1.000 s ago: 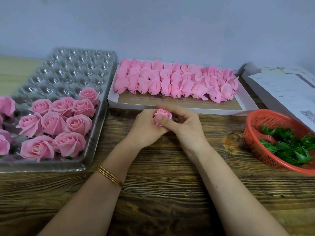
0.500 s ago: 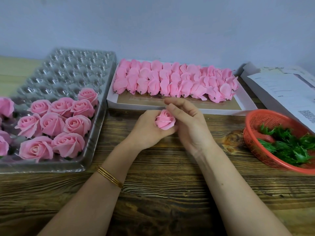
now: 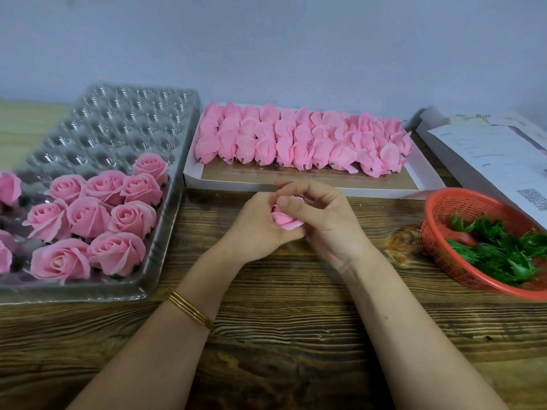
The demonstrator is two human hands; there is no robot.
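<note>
Pink rose head (image 3: 286, 221): held just above the desk (image 3: 266, 321), in front of the white box (image 3: 426, 184), between both grips.
Left grip (image 3: 260, 223): curled around the rose from below.
Right grip (image 3: 325, 220): thumb pressed on the rose's top, fingers curled behind.
Left side: finished roses (image 3: 88, 208) seated in a clear tray (image 3: 118, 119).
Right side: green leaves (image 3: 503, 250) in a red basket (image 3: 444, 208).

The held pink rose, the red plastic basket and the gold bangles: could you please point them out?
pink rose (image 3: 284, 221): head view, outer petals.
red plastic basket (image 3: 433, 226): head view, left wall.
gold bangles (image 3: 189, 309): head view, band middle.
</note>
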